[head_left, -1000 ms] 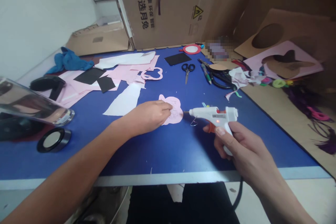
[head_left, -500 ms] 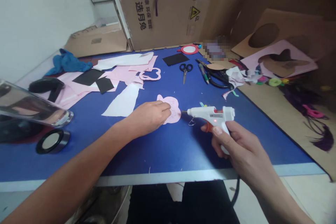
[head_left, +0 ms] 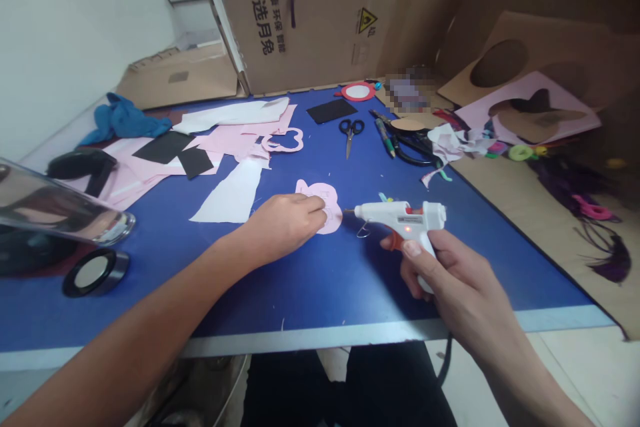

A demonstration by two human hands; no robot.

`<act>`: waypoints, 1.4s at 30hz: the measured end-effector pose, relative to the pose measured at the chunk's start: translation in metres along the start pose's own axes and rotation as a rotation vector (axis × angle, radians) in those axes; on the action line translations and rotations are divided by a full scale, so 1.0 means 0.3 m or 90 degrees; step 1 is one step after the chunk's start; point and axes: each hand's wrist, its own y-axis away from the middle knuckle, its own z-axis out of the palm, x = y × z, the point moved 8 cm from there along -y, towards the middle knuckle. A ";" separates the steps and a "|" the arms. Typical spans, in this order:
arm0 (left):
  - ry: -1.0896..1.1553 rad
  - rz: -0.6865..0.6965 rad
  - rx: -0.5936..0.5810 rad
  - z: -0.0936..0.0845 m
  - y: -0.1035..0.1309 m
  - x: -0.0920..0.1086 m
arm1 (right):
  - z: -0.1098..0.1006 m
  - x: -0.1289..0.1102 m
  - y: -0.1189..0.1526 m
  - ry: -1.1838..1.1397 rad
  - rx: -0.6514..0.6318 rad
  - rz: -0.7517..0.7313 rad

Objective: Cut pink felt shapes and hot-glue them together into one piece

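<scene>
A pink paper cutout (head_left: 329, 208) with a rounded, scalloped outline and faint pencil marks lies on the blue tabletop. My left hand (head_left: 290, 225) covers its left part, fingertips drawn together and pressed on the paper. In my right hand (head_left: 450, 273) is a white hot glue gun (head_left: 415, 215) with an orange trigger and a small red light lit. Its nozzle points left, close to the cutout's right edge; whether it touches the paper I cannot tell. One finger rests by the trigger. A wire stand hangs under the nozzle.
Black scissors (head_left: 350, 137), a black card (head_left: 331, 111) and a green pen (head_left: 385, 139) lie farther back. Pink and white paper scraps (head_left: 230, 190) spread at the left, near a clear container (head_left: 65, 203) and a tape roll (head_left: 96, 272). Cardboard (head_left: 320, 20) stands behind.
The camera view has shifted slightly, moving everything a little to the left. Both hands, the cutout and the glue gun keep nearly the same arrangement.
</scene>
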 end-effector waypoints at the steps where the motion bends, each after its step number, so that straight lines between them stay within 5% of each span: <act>1: -0.004 -0.001 0.002 0.000 0.000 0.001 | -0.001 0.000 0.000 0.000 0.001 0.000; 14: 0.025 -0.005 0.003 -0.010 0.000 -0.001 | -0.003 -0.011 -0.001 0.012 0.004 -0.013; 22: 0.221 -0.063 0.082 -0.058 0.065 -0.117 | -0.005 0.001 0.002 -0.014 0.020 -0.009; 28: 0.321 -0.029 0.045 -0.040 0.092 -0.133 | -0.012 0.017 0.002 0.000 0.016 0.005; 42: 0.347 -0.101 -0.059 -0.044 0.062 -0.087 | -0.002 0.002 0.014 -0.045 0.052 0.028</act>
